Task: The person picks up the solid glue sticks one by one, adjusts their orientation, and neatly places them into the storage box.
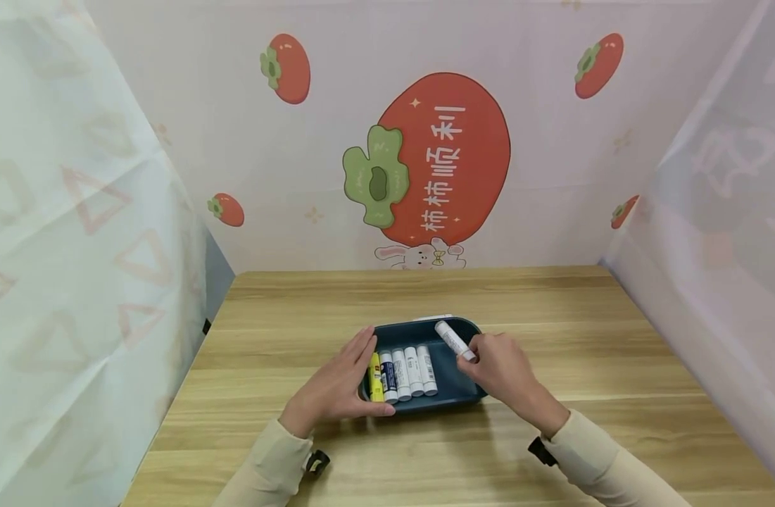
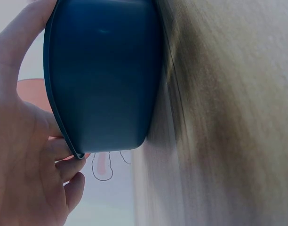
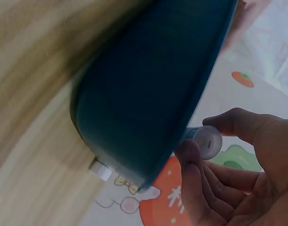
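Note:
A dark teal tray [image 1: 450, 401] sits on the table. My left hand [image 1: 336, 384] holds its left end, thumb along the front rim and fingers at the left and back rim. Inside, side by side at the left, lie a yellow glue stick [image 1: 376, 379], a blue-and-white glue stick [image 1: 388, 377] and several white glue sticks [image 1: 412, 371]. My right hand [image 1: 504, 370] pinches another white glue stick [image 1: 452, 338] by its near end, tilted above the tray's right part. In the right wrist view, the round end of this glue stick [image 3: 211, 142] shows between thumb and fingers.
Behind the tray, a white cylinder [image 3: 100, 169] lies on the wooden table [image 1: 298, 303], mostly hidden by the tray in the head view. A printed cloth [image 1: 286, 155] hangs at the table's back, with pale sheets on both sides.

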A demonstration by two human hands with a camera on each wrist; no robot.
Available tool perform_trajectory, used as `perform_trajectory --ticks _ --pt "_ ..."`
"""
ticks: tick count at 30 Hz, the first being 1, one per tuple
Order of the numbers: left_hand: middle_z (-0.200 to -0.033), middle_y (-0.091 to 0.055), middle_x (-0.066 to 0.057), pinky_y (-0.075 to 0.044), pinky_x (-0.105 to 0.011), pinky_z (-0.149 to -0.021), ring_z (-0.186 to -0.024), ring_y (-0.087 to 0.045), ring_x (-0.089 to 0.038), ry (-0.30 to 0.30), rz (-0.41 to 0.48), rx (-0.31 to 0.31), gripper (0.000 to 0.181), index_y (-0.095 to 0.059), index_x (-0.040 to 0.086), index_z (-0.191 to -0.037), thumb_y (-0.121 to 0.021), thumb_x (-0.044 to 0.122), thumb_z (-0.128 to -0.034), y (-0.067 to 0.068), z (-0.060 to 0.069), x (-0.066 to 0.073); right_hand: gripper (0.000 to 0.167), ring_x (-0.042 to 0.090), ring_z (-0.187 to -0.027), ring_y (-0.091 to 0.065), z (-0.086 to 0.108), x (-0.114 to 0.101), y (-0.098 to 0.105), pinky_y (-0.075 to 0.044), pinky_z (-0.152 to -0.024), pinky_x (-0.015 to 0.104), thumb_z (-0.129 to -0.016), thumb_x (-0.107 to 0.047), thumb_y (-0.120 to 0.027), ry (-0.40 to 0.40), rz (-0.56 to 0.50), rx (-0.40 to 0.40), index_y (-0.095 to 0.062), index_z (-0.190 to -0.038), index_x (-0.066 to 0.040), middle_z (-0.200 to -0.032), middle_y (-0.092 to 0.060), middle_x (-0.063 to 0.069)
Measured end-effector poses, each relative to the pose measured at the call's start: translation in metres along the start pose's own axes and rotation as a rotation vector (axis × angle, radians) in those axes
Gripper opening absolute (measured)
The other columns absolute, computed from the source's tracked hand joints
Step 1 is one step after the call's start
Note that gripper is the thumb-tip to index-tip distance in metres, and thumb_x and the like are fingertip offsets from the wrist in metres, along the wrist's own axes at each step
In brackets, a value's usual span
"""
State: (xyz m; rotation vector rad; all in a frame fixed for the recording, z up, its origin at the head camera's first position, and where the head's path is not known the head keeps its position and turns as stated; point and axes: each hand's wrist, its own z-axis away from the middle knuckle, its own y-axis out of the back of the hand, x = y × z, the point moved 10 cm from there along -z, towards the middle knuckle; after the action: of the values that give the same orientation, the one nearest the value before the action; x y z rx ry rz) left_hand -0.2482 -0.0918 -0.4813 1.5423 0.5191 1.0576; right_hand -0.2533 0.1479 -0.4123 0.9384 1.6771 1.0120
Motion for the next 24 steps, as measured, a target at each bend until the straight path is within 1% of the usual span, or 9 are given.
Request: perform_trajectory --ticks 7,13,19,24 --pt "-0.181 -0.003 -0.008 -0.024 -0.05 -0.133 -0.168 -0.008 -0.026 0.0 -0.002 0.0 0.133 -0.013 0.008 -0.17 -0.058 0.092 -0.0786 -0.001 0.0 0.0 0.032 0.009 -0.044 -0.044 0.003 0.002 -0.026 -0.031 -0.041 0.021 -0.088 -0.024 -0.083 -0.067 0.005 -0.054 -0.068 -0.064 -0.01 -0.053 -0.052 -0.005" --pt "-0.181 -0.002 -0.008 -0.025 -0.05 -0.133 -0.168 -0.008 -0.026 -0.002 -0.007 -0.001 0.133 -0.013 0.007 -0.17 -0.058 0.093 -0.0788 -0.001 0.0 0.0 0.036 0.009 -0.044 -0.043 0.003 -0.001 -0.041 -0.03 -0.042 0.021 -0.088 -0.024 -0.082 -0.061 0.015 -0.074 -0.065 -0.06 -0.01 -0.053 -0.049 -0.004" --pt "-0.181 -0.002 -0.008 -0.026 -0.051 -0.133 -0.168 -0.008 -0.026 0.003 0.005 -0.003 0.131 -0.013 0.008 -0.17 -0.062 0.089 -0.0797 -0.001 -0.001 0.0 0.045 0.009 -0.045 -0.042 0.003 -0.002 -0.051 -0.028 -0.044 0.021 -0.089 -0.025 -0.082 -0.075 -0.015 -0.097 -0.055 -0.054 -0.014 -0.052 -0.046 -0.005" --pt "-0.181 0.0 -0.006 -0.025 -0.051 -0.133 -0.168 -0.007 -0.025 0.001 0.007 -0.009 0.132 -0.012 0.008 -0.17 -0.059 0.091 -0.0793 -0.002 -0.001 -0.001 0.047 0.009 -0.045 -0.043 0.001 -0.004 -0.057 -0.029 -0.045 0.022 -0.09 -0.03 -0.084 -0.084 -0.022 -0.133 -0.058 -0.055 -0.014 -0.053 -0.044 -0.006"
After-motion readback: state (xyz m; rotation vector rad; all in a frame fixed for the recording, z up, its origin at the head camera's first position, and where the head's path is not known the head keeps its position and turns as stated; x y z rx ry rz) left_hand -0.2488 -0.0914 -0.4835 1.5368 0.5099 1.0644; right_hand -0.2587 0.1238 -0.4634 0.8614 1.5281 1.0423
